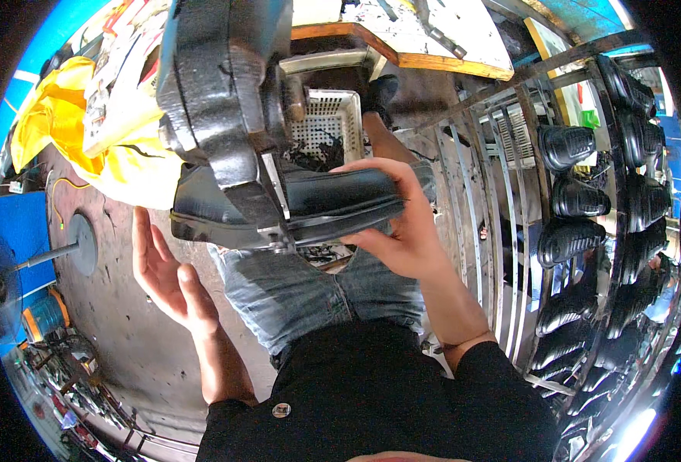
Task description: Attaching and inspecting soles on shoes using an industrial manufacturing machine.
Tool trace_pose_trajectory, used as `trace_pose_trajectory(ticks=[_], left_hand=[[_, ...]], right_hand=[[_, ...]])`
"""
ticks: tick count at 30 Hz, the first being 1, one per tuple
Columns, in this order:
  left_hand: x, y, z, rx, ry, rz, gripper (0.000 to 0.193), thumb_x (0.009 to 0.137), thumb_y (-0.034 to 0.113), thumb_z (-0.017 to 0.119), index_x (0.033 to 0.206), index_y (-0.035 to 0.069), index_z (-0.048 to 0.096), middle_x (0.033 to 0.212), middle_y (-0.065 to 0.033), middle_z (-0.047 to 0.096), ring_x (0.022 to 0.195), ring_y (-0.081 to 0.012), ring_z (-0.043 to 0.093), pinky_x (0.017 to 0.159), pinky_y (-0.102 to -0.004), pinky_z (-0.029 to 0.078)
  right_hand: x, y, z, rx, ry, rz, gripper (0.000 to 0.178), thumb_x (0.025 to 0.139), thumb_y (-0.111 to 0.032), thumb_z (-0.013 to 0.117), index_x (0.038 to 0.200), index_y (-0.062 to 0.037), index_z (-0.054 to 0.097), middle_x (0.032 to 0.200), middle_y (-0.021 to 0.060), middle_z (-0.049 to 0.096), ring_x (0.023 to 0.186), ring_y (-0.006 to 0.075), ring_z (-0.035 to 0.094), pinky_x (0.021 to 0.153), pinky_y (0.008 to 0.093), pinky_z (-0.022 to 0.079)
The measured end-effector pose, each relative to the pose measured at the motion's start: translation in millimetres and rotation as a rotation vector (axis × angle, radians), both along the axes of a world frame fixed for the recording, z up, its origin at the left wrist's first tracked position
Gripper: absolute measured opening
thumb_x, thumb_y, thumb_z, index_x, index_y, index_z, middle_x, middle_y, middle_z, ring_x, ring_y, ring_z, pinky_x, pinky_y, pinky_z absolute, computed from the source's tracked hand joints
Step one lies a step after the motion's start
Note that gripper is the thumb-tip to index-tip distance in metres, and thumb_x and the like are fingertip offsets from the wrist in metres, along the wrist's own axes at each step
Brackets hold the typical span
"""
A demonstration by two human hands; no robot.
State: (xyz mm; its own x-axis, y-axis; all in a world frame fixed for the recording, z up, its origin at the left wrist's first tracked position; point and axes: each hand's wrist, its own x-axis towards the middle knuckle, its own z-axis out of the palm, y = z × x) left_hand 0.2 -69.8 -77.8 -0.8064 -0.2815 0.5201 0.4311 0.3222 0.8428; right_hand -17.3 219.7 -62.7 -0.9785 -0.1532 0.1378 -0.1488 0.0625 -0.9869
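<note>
A black leather shoe (337, 199) lies sideways in front of me, its middle crossed by the dark metal head of a machine (221, 85). My right hand (413, 231) grips the shoe's right end, with fingers over the top and the thumb beneath. Just below the shoe's left end is my left hand (171, 281), apart from it, palm turned up and fingers stretched out, holding nothing. The machine head hides part of the shoe where a narrow metal piece (273, 185) comes down at it.
A white perforated basket (325, 127) with black scraps stands behind the shoe. Racks of black shoes (575, 242) line the right side. Yellow cloth (67, 115) hangs at the left, above a pedestal fan (10, 281). A wood-edged white table (464, 38) stands at the back.
</note>
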Motion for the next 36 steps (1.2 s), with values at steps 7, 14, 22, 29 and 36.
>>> trace_pose_trajectory(ticks=[7, 14, 22, 29, 36], left_hand=[[-17.5, 34.6, 63.9, -0.506, -0.072, -0.287, 0.080, 0.074, 0.033, 0.088, 0.138, 0.001, 0.053, 0.140, -0.0240, 0.056, 0.138, -0.0440, 0.045, 0.118, -0.0580, 0.028], [-38.6, 50.7, 81.9, -0.538, -0.273, -0.535, 0.075, 0.064, 0.012, 0.092, 0.131, 0.002, 0.059, 0.130, -0.0194, 0.064, 0.127, -0.0341, 0.059, 0.110, -0.0470, 0.043], [-35.9, 38.6, 46.7, 0.102, -0.393, -0.668, 0.059, 0.065, 0.000, 0.090, 0.119, 0.000, 0.065, 0.124, -0.0169, 0.068, 0.114, -0.0263, 0.066, 0.099, -0.0404, 0.052], [-23.0, 37.7, 24.6, 0.373, -0.406, -0.646, 0.068, 0.064, 0.005, 0.093, 0.124, -0.003, 0.061, 0.128, -0.0196, 0.065, 0.118, -0.0300, 0.063, 0.102, -0.0422, 0.049], [-8.1, 39.9, 1.8, 0.541, -0.495, -0.547, 0.081, 0.060, 0.014, 0.095, 0.130, 0.000, 0.056, 0.127, -0.0228, 0.064, 0.122, -0.0384, 0.060, 0.108, -0.0510, 0.042]], right_hand=[[-7.5, -16.4, 16.2, 0.183, 0.127, 0.044, 0.069, 0.076, -0.018, 0.087, 0.132, -0.0050, 0.049, 0.122, 0.0161, 0.062, 0.113, 0.0325, 0.064, 0.096, 0.0388, 0.050], [-10.2, -21.2, 29.9, 0.345, 0.228, 0.082, 0.064, 0.077, -0.017, 0.083, 0.129, -0.0044, 0.049, 0.122, 0.0187, 0.060, 0.113, 0.0413, 0.062, 0.091, 0.0445, 0.052], [-13.8, -24.4, 50.4, 0.494, 0.226, 0.155, 0.063, 0.076, -0.022, 0.083, 0.127, -0.0051, 0.051, 0.114, 0.0144, 0.061, 0.104, 0.0370, 0.064, 0.084, 0.0437, 0.054], [-18.8, -13.7, 23.9, 0.365, 0.319, 0.164, 0.085, 0.068, -0.031, 0.091, 0.139, -0.0041, 0.053, 0.124, 0.0124, 0.062, 0.122, 0.0329, 0.057, 0.096, 0.0430, 0.048], [2.5, 8.7, -135.5, 0.019, -0.074, 0.156, 0.126, 0.066, -0.019, 0.091, 0.162, -0.0105, 0.010, 0.165, 0.0149, 0.020, 0.146, 0.0314, 0.034, 0.120, 0.0459, 0.027]])
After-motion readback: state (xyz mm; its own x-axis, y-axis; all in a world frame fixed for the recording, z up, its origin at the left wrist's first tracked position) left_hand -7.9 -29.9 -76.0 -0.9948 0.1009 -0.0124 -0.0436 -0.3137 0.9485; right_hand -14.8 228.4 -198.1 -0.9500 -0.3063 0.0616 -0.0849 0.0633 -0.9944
